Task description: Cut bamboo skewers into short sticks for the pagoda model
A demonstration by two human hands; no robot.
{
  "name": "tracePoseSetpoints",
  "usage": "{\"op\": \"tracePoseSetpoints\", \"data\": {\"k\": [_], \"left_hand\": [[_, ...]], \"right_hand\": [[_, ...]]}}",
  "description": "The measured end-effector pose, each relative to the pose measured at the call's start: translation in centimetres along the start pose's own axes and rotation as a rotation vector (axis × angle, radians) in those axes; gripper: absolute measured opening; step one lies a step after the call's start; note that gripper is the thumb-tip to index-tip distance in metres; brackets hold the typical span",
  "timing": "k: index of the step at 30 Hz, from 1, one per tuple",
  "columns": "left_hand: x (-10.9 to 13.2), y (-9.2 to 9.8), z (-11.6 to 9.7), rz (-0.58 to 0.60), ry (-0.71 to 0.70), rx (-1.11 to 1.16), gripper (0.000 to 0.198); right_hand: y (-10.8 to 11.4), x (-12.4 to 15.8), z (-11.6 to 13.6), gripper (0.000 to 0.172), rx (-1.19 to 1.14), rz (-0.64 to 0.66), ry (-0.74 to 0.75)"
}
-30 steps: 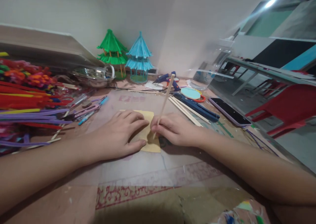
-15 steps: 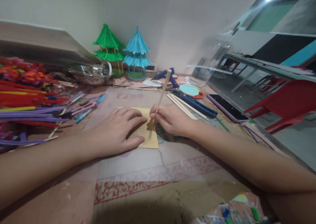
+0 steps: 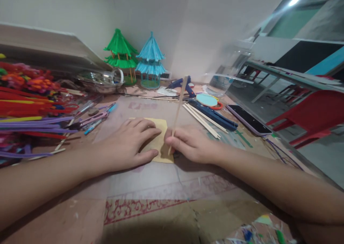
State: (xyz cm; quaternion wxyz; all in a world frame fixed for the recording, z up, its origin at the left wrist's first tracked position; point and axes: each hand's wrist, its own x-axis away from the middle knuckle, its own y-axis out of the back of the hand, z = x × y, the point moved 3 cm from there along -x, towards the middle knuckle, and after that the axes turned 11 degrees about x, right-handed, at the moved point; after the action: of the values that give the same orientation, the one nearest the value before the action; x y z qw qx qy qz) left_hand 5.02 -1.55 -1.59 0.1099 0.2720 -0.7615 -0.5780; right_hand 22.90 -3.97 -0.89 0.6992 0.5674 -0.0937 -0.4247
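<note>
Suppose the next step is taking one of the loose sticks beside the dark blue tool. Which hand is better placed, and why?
Probably the right hand: it is nearer the loose sticks, though it grips another stick. The left hand is farther, resting on the yellow sheet.

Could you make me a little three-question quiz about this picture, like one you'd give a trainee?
1. Fill the gap: the slanting stick is held in the person's ____ hand.
2. True or false: the left hand lies over part of the yellow sheet.
3. What stands just to the right of the green tower?
A) the phone
B) the blue tower
C) the red chair

Key:
1. Right: the right hand pinches it.
2. True.
3. B.
</note>
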Motion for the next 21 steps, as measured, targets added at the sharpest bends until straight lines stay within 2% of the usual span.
{"op": "tracePoseSetpoints", "data": {"k": [2, 7, 10, 13, 18, 21], "left_hand": [[0.0, 0.0, 0.0, -0.001, -0.005, 0.006, 0.042], [0.1, -0.1, 0.1, -0.015, 0.014, 0.009, 0.049], [0.1, -0.2, 0.2, -0.017, -0.005, 0.008, 0.045], [0.1, -0.2, 0.1, -0.015, -0.024, 0.006, 0.04], [0.1, -0.1, 0.1, -0.02, 0.0, -0.009, 0.047], [0.1, 0.0, 0.0, -0.016, -0.025, -0.004, 0.042]], "right_hand": [[-0.1, 0.1, 0.1, 0.032, 0.024, 0.016, 0.03], [0.2, -0.2, -0.8, 0.027, 0.11, -0.081, -0.023], [0.0, 0.1, -0.1, 0.032, 0.046, -0.021, 0.016], [-0.3, 0.1, 0.3, 0.032, 0.087, 0.041, 0.081], [-0.1, -0.3, -0.4, 0.026, 0.192, -0.09, 0.056], [-0.2, -0.1, 0.1, 0.031, 0.145, -0.04, 0.071]]}}
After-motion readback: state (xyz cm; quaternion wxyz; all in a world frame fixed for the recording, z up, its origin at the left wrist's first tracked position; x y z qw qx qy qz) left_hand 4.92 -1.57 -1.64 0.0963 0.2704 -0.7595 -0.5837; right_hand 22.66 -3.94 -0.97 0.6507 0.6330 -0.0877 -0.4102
